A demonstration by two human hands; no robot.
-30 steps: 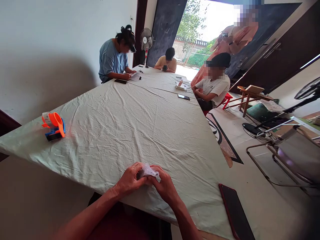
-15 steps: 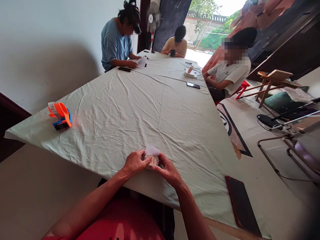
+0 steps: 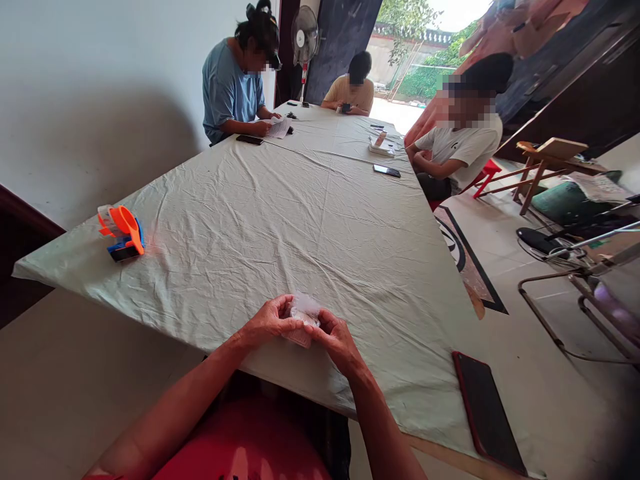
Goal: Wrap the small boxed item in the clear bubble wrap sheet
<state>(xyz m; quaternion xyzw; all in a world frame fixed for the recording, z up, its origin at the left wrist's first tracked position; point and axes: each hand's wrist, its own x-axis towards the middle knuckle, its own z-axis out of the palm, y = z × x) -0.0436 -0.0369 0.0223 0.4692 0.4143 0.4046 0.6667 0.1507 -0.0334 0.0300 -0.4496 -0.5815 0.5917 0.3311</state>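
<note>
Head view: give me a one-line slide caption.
Both hands, left hand and right hand, pinch a small crumpled clear packet over the cloth-covered table; dark phone lies to the right.

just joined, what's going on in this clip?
The person wearing the camera sits at the near edge of a long cloth-covered table, with left hand and right hand pinching a small crinkled clear packet between the fingers. A dark phone lies to their right, an orange and blue tape dispenser at the left corner. Three other people sit at the far end, busy with paper or phones.
</note>
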